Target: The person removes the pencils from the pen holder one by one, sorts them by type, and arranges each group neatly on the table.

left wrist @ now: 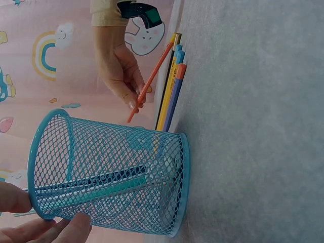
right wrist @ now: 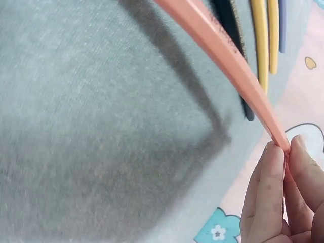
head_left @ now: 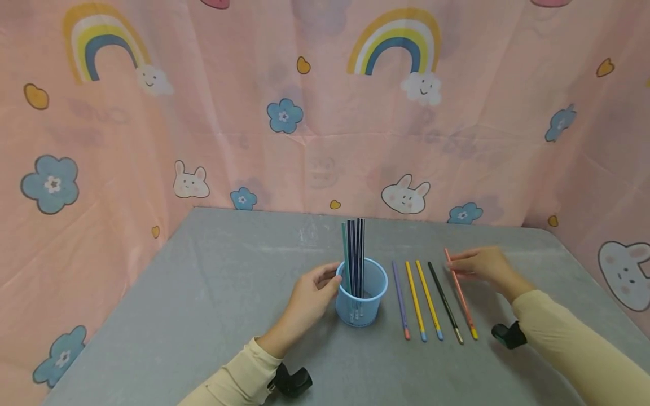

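My left hand (head_left: 311, 296) holds the light blue mesh pencil cup (head_left: 355, 313) at its left side near the rim. Several slim dark and teal sticks (head_left: 354, 254) stand in the cup, leaning on its left wall. With thumb and fingertips, my right hand (head_left: 482, 269) pinches a coral pencil (right wrist: 233, 66) close to its far end. That end is raised off the table, and the yellow-tipped end points toward me. To its left lie a black pencil (head_left: 446, 303), two yellow pencils, the nearer-to-black one (head_left: 429, 300) and its neighbour (head_left: 416, 301), and a purple pencil (head_left: 400, 300).
The grey table (head_left: 228, 293) extends to both sides of the cup. A pink printed curtain (head_left: 325, 113) hangs behind and beside it. Black wrist devices (head_left: 293, 382) sit under both forearms, the right one (head_left: 509, 336) close to the coral pencil's yellow tip.
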`<action>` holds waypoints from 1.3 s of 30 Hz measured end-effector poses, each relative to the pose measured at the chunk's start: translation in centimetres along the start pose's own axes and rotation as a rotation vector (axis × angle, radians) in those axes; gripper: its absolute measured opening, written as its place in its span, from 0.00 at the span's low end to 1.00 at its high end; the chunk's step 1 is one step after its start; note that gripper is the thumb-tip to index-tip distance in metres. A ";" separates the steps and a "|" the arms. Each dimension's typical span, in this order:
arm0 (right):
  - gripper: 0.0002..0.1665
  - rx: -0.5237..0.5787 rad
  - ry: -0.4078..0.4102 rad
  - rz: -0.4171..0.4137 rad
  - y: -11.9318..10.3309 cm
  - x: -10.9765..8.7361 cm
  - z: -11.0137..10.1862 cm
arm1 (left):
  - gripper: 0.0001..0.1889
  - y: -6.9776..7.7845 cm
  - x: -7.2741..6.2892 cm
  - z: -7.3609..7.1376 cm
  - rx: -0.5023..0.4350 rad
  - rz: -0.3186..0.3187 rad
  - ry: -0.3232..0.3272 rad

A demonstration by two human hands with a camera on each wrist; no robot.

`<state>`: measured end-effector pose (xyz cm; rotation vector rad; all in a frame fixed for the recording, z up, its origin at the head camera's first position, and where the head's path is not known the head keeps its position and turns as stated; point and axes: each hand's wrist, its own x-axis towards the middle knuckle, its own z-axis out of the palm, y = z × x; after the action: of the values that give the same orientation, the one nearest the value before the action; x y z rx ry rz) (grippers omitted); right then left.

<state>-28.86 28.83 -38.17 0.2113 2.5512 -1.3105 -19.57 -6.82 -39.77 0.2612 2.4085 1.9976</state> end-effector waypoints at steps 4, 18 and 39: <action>0.27 -0.002 -0.013 0.030 0.3 0.5 0.2 | 0.18 0.1 -0.1 0.0 -0.003 0.014 -0.002; 0.25 0.028 0.005 0.139 0.6 1.6 0.9 | 0.18 0.1 -0.2 -0.1 0.000 0.021 -0.006; 0.19 -0.138 0.058 0.090 0.9 2.2 2.0 | 0.18 0.1 -0.1 -0.1 -0.008 0.002 -0.002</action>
<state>-30.38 27.76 -40.58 0.3369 2.6343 -1.1067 -19.48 -6.90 -39.66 0.2659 2.3992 2.0068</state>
